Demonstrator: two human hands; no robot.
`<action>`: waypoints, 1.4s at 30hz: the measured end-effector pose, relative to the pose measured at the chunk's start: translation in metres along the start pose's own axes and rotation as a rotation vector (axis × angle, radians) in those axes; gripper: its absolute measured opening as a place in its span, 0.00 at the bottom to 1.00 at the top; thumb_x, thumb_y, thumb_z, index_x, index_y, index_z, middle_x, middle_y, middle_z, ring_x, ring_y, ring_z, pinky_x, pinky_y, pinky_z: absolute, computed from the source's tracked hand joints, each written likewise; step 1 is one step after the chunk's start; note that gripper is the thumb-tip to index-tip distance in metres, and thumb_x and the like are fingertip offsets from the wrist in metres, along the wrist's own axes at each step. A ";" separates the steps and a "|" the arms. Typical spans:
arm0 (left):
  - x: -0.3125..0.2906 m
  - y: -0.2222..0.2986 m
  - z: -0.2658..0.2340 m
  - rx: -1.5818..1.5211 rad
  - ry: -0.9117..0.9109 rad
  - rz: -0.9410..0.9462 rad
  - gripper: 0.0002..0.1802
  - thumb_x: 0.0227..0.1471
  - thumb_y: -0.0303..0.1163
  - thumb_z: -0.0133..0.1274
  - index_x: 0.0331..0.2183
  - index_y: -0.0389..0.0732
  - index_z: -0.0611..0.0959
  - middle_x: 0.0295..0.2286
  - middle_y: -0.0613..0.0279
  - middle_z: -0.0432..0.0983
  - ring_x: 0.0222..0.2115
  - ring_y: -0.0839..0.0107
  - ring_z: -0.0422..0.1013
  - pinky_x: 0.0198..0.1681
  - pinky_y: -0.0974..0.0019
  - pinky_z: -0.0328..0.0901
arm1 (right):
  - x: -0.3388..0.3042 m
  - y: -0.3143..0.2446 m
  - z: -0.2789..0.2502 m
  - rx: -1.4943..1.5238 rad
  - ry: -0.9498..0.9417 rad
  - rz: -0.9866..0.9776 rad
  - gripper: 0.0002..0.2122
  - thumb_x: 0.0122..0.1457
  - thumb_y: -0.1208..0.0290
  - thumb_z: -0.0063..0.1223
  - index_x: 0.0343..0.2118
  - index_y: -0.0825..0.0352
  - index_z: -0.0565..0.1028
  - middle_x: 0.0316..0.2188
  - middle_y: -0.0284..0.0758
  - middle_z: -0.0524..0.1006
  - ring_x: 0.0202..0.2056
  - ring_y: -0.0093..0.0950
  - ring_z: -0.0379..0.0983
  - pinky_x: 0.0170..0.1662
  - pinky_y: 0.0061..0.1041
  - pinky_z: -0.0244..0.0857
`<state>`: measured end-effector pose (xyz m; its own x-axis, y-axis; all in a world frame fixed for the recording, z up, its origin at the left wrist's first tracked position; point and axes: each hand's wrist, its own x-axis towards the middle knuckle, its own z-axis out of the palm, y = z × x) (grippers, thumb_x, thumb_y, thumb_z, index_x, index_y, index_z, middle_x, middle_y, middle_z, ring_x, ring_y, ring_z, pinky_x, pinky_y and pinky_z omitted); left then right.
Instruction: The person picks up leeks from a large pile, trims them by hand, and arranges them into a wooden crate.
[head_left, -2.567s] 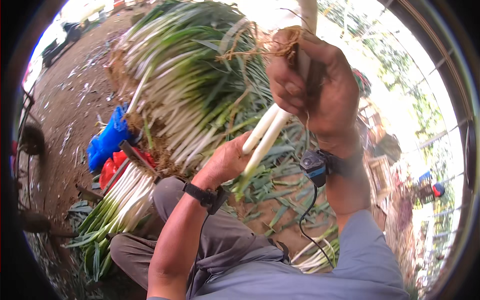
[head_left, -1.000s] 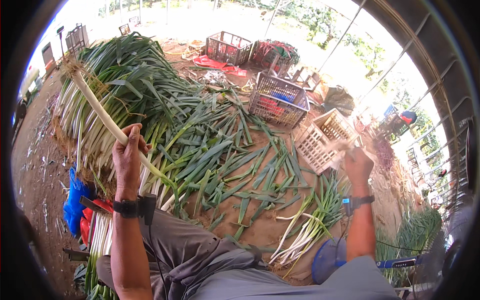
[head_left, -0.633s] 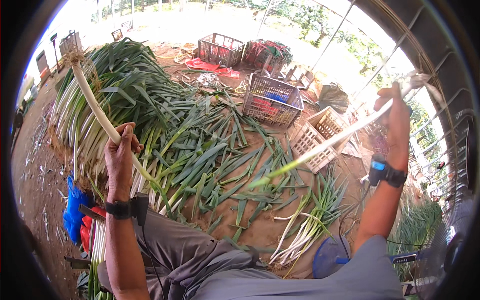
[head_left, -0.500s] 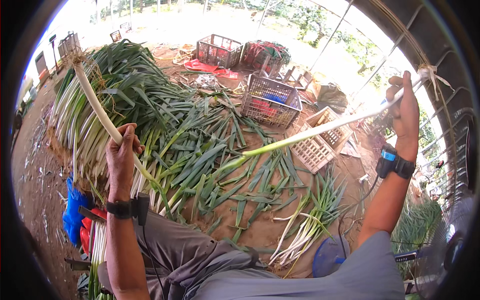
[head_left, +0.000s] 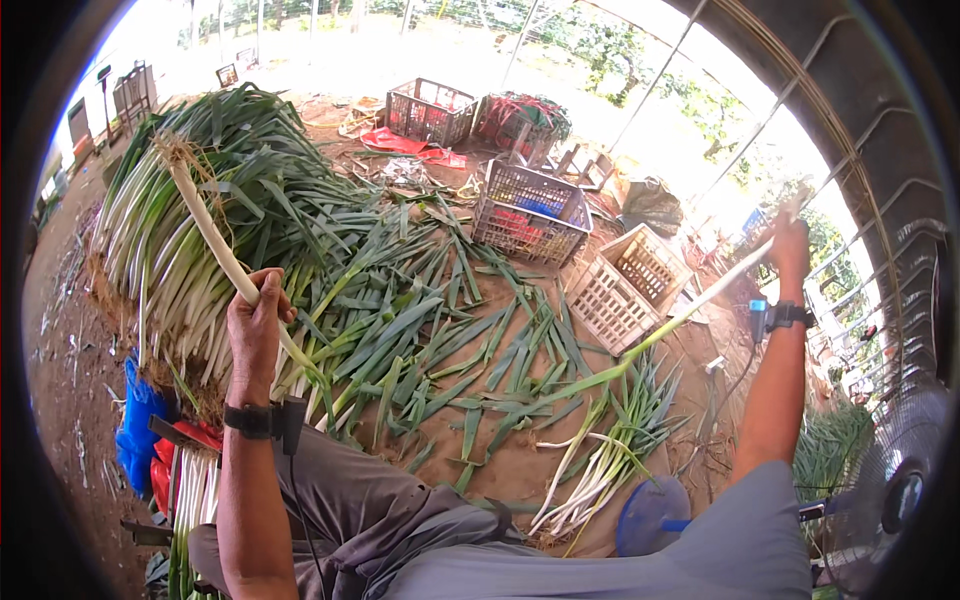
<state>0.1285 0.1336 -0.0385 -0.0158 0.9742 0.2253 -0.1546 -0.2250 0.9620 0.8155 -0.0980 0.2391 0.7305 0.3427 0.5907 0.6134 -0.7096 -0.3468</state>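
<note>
My left hand (head_left: 258,310) is closed round the white shank of a long green onion (head_left: 207,224). Its root tuft points up and away, and its green end hangs below the hand. Out to the right, my raised right hand (head_left: 790,247) grips a second long green onion (head_left: 690,310), whose leaves trail down and left over the ground. That onion's root end is blurred beyond the fingers. A big heap of green onions (head_left: 165,235), white ends toward me, lies past my left hand. Several trimmed-looking white-stemmed onions (head_left: 585,490) rest on the ground between my arms.
Loose green leaves (head_left: 400,335) litter the soil. Beyond stand a beige crate (head_left: 625,300), a dark crate (head_left: 530,225) and another dark crate (head_left: 430,115). A blue round disc (head_left: 652,515) and a fan (head_left: 890,490) are near my right side. Blue plastic (head_left: 143,435) lies left.
My right hand has moved slightly left and lower, and its onion's leafy end has swung right and down. The left hand has barely shifted and keeps its onion.
</note>
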 end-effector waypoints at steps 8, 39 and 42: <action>-0.004 0.012 0.005 0.014 0.013 0.013 0.16 0.69 0.37 0.53 0.45 0.34 0.83 0.21 0.70 0.71 0.22 0.80 0.67 0.30 0.71 0.67 | -0.046 -0.047 -0.077 -0.128 0.407 -0.148 0.29 0.68 0.34 0.37 0.49 0.51 0.82 0.31 0.31 0.86 0.39 0.39 0.84 0.40 0.39 0.73; -0.229 0.100 -0.194 -0.664 0.631 0.106 0.18 0.75 0.46 0.32 0.43 0.44 0.71 0.23 0.68 0.65 0.20 0.71 0.63 0.35 0.52 0.67 | -0.713 -0.345 0.473 0.573 -1.420 -1.031 0.15 0.65 0.60 0.55 0.48 0.64 0.80 0.40 0.44 0.83 0.39 0.41 0.81 0.44 0.38 0.74; -0.253 0.099 -0.209 -0.662 0.542 0.117 0.17 0.75 0.45 0.31 0.43 0.44 0.69 0.23 0.66 0.66 0.21 0.68 0.65 0.34 0.49 0.68 | -0.795 -0.356 0.476 0.156 -1.580 -1.541 0.18 0.59 0.66 0.58 0.52 0.61 0.79 0.48 0.45 0.80 0.51 0.45 0.77 0.56 0.42 0.70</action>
<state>-0.0888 -0.1310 -0.0327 -0.5111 0.8580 0.0507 -0.6633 -0.4313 0.6116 0.1591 0.1753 -0.4532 -0.6750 0.5543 -0.4870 0.7372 0.5342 -0.4137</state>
